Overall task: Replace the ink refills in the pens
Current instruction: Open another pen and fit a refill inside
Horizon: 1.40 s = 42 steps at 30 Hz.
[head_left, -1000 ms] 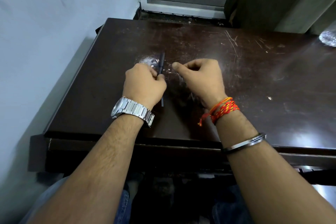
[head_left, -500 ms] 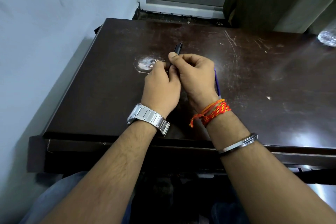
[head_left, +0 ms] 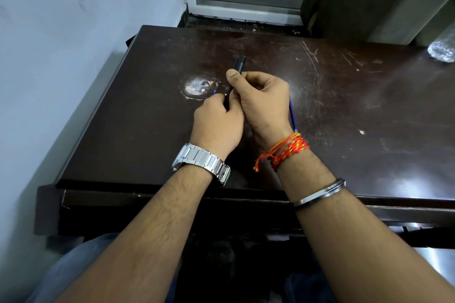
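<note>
Little is changing since half a second ago: both hands are staying pressed together above the tabletop [head_left: 344, 110]. One black pen [head_left: 238, 64] is sticking out past the right hand [head_left: 264, 101], which is clamping it, long axis pointing away. The left hand [head_left: 216, 125] is pinching its near end. One blue refill [head_left: 292, 115] is lying just right of the right hand, nearer to it.

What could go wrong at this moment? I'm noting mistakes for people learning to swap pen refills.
The black pen barrel is pinched between the right hand and left hand above the table; it or a small part could slip and roll away. The loose blue refill beside the right wrist could get knocked off.
</note>
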Tool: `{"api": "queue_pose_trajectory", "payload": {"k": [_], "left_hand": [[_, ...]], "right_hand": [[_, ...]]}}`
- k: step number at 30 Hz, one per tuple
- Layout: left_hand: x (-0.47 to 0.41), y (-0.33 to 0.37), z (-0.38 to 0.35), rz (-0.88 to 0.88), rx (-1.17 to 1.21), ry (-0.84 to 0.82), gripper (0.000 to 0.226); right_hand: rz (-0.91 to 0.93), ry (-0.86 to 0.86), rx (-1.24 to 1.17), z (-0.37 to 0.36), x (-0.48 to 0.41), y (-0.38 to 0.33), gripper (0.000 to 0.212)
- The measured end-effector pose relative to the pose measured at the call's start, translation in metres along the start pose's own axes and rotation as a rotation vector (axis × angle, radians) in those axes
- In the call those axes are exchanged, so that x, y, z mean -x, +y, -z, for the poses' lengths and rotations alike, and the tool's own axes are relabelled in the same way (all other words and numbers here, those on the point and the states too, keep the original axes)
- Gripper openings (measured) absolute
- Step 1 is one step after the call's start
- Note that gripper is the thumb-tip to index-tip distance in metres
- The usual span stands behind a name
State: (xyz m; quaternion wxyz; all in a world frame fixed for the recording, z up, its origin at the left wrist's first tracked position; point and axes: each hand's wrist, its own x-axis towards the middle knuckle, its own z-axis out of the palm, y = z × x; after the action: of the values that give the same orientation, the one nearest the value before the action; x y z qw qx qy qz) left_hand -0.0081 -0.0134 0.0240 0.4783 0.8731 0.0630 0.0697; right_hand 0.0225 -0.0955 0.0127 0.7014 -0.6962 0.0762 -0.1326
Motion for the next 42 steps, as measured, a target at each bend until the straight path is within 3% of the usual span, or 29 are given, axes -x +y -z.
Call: {"api": "queue_pose_trajectory", "payload": {"k": [5, 9, 13, 16, 22, 31, 42], "left_hand": [[-0.002, -0.002, 0.006, 0.052, 0.01, -0.015, 0.039], [-0.014, -0.007, 0.015, 0.137, 0.145, 0.083, 0.031], [-0.024, -0.015, 0.023, 0.092, 0.224, 0.166, 0.033], [-0.025, -0.019, 0.023, 0.051, 0.227, 0.17, 0.027], [-0.02, -0.021, 0.019, -0.007, 0.181, 0.183, 0.026], [-0.021, -0.023, 0.018, -0.011, 0.16, 0.154, 0.012], [-0.023, -0.023, 0.02, 0.001, 0.093, 0.209, 0.014]], "right_hand": [[0.017, 0.097, -0.126, 0.006, -0.007, -0.012, 0.015], [0.003, 0.14, -0.133, 0.018, -0.011, -0.017, 0.014], [-0.002, 0.031, 0.379, 0.03, -0.011, -0.009, 0.028], [0.013, -0.035, 0.713, 0.03, -0.004, -0.008, 0.026], [-0.001, -0.051, 0.906, 0.025, -0.001, -0.008, 0.02], [-0.026, 0.047, 0.893, 0.041, -0.008, -0.017, 0.019], [0.03, -0.106, 0.823, 0.012, 0.009, -0.005, 0.021]]}}
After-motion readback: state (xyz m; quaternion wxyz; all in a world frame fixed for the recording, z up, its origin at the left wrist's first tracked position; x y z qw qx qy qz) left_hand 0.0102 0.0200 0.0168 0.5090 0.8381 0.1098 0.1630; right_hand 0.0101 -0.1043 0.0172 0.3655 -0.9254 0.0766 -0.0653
